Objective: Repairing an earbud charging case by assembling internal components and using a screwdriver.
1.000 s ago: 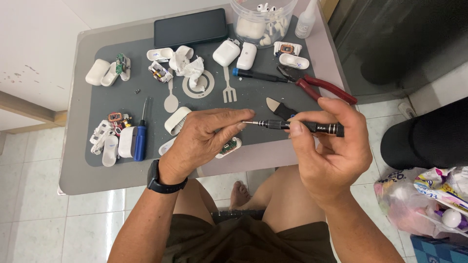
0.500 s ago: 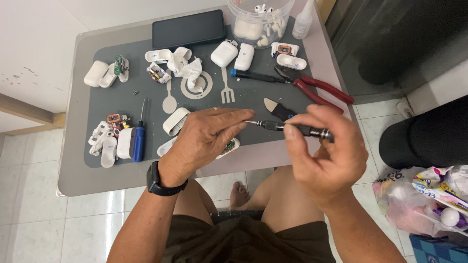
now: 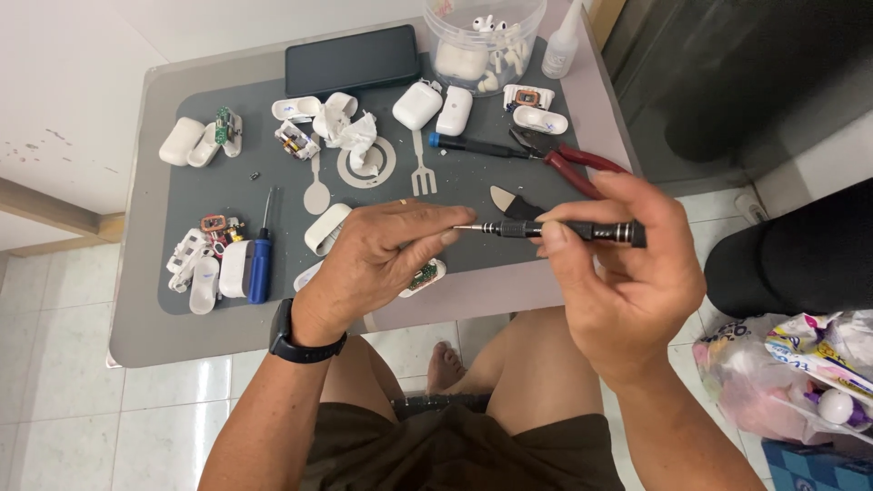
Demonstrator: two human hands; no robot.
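Observation:
My right hand [image 3: 618, 264] grips a thin black precision screwdriver [image 3: 568, 230] held level, its metal tip pointing left. The tip meets the fingertips of my left hand [image 3: 382, 259], which are pinched around the bit; whether a small part sits there is hidden. Under my left hand lies a white earbud-case half with a green circuit board [image 3: 423, 275]. A black watch [image 3: 296, 338] is on my left wrist. Both hands hover over the front edge of a grey work mat [image 3: 455, 195].
The mat holds several white earbud-case shells [image 3: 418, 105], a blue-handled screwdriver [image 3: 260, 264], a second blue-tipped driver [image 3: 473, 145], red-handled pliers [image 3: 573, 164], a black phone [image 3: 352, 59], a clear tub of earbuds [image 3: 482, 41] and a small bottle [image 3: 561, 41]. Plastic bags [image 3: 800, 373] lie at right.
My right hand has shifted a little with the screwdriver, staying level; the left fingertips stay pinched at the tip.

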